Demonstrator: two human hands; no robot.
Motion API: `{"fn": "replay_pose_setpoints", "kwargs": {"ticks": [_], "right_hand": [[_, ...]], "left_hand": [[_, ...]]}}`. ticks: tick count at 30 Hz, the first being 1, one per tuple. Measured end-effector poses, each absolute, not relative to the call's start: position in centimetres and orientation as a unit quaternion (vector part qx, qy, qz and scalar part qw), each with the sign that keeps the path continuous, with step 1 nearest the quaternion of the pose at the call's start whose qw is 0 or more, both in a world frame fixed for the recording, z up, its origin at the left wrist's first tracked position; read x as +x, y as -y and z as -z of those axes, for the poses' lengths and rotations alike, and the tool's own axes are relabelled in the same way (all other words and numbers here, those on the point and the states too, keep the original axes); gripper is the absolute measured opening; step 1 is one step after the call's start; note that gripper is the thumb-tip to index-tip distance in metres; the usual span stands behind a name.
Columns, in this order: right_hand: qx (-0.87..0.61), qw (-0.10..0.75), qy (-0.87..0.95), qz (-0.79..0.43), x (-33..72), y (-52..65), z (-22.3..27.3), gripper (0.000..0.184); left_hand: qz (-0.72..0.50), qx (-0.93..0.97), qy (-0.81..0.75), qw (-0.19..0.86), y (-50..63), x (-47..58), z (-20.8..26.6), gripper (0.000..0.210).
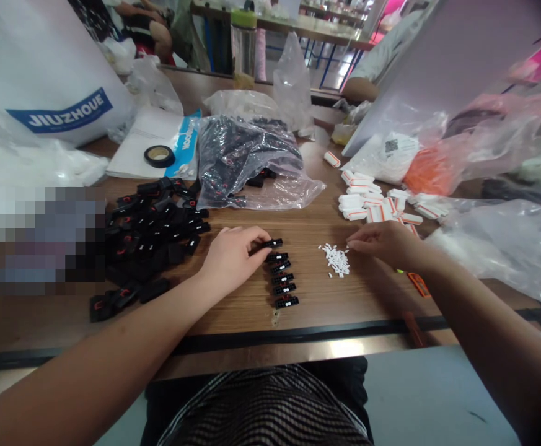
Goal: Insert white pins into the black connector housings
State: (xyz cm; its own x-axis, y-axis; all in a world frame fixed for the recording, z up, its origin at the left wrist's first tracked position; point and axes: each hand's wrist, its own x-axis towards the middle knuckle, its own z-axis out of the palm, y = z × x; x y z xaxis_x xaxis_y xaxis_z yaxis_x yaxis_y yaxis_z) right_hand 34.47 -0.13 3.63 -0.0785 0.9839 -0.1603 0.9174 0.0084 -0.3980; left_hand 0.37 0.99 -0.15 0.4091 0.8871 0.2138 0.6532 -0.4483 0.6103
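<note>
My left hand (235, 251) pinches a small black plastic connector housing (274, 243) at the top of a column on the table. Below it, several like black connector housings (283, 279) lie in a row toward me, most with white dots on their near faces. My right hand (384, 241) is closed in a pinch at the right edge of a heap of tiny white plugs (336, 260). A bit of white shows at its fingertips, seemingly one of those plugs.
Loose black housings (158, 229) pile up at left, behind them a clear bag (251, 155) of more. White-and-orange pieces (372, 198) lie at right. Black tape (158, 156) sits on papers. An orange tool (419, 285) lies under my right forearm. Plastic bags flank both sides.
</note>
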Motion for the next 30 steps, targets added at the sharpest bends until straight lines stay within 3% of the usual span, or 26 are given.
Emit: {"fn": "replay_pose_setpoints", "kwargs": {"ticks": [4, 14, 21, 30], "right_hand": [[-0.663, 0.106, 0.725, -0.155, 33.8, 0.9, -3.5, 0.018], [-0.717, 0.024, 0.683, -0.136, 33.9, 0.2, -4.0, 0.030], [-0.681, 0.083, 0.699, -0.204, 35.2, 0.8, -3.9, 0.023], [-0.629, 0.073, 0.764, -0.124, 34.2, 1.2, -3.8, 0.026]], "left_hand": [[-0.255, 0.813, -0.475, 0.219, -1.0, 0.4, 0.1, 0.009], [-0.254, 0.811, -0.478, 0.221, -1.1, 0.5, -0.1, 0.008], [-0.255, 0.811, -0.480, 0.218, -1.0, 0.5, 0.0, 0.009], [-0.249, 0.811, -0.482, 0.218, -1.0, 0.5, -0.1, 0.008]]}}
